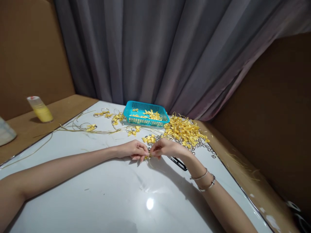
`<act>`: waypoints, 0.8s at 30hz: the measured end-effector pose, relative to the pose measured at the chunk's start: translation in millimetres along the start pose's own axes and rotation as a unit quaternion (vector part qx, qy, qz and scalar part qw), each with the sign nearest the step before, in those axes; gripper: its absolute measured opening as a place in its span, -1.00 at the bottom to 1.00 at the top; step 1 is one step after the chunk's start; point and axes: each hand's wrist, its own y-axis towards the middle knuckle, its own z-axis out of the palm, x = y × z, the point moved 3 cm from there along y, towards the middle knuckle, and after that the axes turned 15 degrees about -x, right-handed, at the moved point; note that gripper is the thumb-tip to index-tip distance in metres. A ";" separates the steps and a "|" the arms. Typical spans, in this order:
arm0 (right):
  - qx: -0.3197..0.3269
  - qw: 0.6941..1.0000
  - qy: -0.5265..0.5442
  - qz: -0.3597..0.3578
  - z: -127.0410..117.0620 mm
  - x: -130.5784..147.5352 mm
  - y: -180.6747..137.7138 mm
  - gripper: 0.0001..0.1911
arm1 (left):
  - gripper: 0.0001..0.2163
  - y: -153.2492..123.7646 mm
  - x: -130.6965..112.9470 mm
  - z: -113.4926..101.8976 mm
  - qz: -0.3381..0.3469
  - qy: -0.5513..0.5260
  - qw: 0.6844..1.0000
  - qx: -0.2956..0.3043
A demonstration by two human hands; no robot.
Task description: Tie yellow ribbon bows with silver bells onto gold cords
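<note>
My left hand (134, 149) and my right hand (167, 147) meet over the table, thumbs and fingers pinched together. Between their fingertips is a small yellow ribbon bow (146, 157), mostly covered by the fingers. A thin cord end trails below it. Just behind the hands lie more yellow bows (148, 139) among silver beads (193, 149). Under my right wrist a black-handled tool (179, 163) rests on the table, partly hidden, so its kind cannot be made out.
A turquoise basket (147, 122) holding yellow bows stands at the back. To its right is a heaped pile of bows (183, 129). Gold cords (97, 131) stretch over the left side of the white table (109, 200). A container with yellow contents (40, 110) stands far left.
</note>
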 end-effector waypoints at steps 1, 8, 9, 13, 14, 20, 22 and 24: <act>-0.003 1.000 0.005 0.003 0.7 -1.2 0.8 -0.90 | -0.78 -0.3 -0.3 0.3 0.000 -0.001 1.000 -0.001; -0.012 0.999 0.030 0.035 6.4 -5.1 3.1 -0.88 | -0.76 -1.2 -0.8 2.6 -0.003 -0.010 1.000 0.009; -0.012 0.999 0.030 0.037 6.9 -4.8 2.7 -0.88 | -0.76 -0.9 -0.5 2.7 -0.003 -0.008 1.000 0.007; -0.011 0.999 0.030 0.043 8.5 -4.1 1.3 -0.85 | -0.72 1.4 2.1 3.2 -0.005 -0.001 1.000 0.001; -0.011 0.999 0.030 0.044 8.9 -4.0 1.1 -0.84 | -0.72 2.1 3.6 3.2 -0.011 0.003 1.000 -0.003; -0.020 0.999 0.028 0.040 9.9 -1.6 -1.2 -0.82 | -0.70 5.7 6.9 3.7 -0.020 0.027 0.999 -0.008; -0.031 0.999 0.029 0.031 8.2 0.8 -3.0 -0.82 | -0.71 4.5 0.8 4.3 -0.009 0.047 0.999 0.006; -0.041 0.998 0.031 0.020 5.5 4.2 -5.3 -0.82 | -0.70 0.7 -10.4 4.1 0.013 0.078 0.997 0.011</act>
